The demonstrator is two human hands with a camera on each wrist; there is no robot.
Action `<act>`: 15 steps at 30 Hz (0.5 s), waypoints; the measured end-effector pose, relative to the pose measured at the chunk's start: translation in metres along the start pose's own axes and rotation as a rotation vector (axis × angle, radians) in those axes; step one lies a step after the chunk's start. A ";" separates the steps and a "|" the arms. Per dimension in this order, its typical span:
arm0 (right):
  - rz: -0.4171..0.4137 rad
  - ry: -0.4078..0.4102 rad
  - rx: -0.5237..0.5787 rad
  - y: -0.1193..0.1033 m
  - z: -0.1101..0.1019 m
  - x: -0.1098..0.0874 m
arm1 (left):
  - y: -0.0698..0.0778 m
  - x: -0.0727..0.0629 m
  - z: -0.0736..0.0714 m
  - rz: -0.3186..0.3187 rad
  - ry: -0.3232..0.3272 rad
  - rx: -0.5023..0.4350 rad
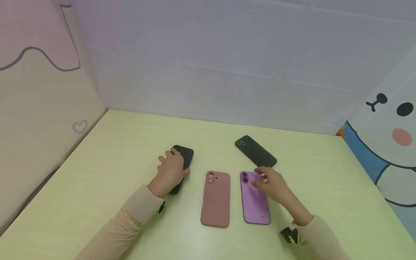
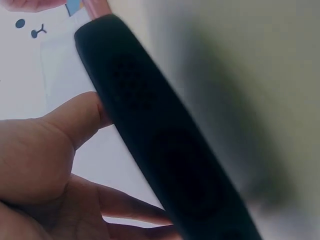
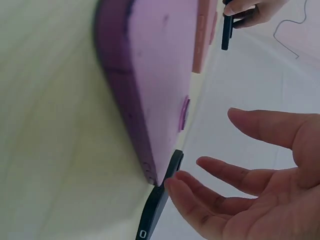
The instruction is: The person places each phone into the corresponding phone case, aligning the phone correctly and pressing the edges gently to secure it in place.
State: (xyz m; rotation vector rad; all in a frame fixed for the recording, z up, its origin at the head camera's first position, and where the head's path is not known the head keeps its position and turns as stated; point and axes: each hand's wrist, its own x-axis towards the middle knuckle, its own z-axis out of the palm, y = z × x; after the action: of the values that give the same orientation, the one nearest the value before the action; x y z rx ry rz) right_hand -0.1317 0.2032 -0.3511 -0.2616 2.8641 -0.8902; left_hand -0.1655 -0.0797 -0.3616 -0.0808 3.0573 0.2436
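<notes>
Left hand grips a black case at 10 o'clock; right hand, fingers loose, hovers over the purple phone, likely about to grasp it.

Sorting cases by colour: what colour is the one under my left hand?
Black case, clearest in the head view.

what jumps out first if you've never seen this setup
Four phone-shaped things on a yellow-green table: a pink case and a purple phone side by side in the middle, and a dark case behind them. The left hand grips a black case at the left, while the right hand hovers open over the purple phone's top.
</notes>
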 end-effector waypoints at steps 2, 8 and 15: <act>-0.002 0.000 -0.034 0.002 0.002 0.000 | 0.000 -0.001 0.002 -0.005 -0.009 0.023; -0.015 -0.014 -0.110 0.001 0.006 0.001 | 0.003 -0.003 0.004 -0.034 -0.049 0.039; 0.013 -0.041 -0.137 -0.002 0.011 0.001 | 0.004 -0.009 0.007 0.010 0.051 0.110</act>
State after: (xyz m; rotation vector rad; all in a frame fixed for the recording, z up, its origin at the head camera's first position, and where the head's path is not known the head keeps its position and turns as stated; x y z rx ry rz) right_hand -0.1302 0.1958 -0.3590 -0.2718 2.8894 -0.6786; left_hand -0.1558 -0.0741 -0.3671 -0.0656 3.1156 0.0750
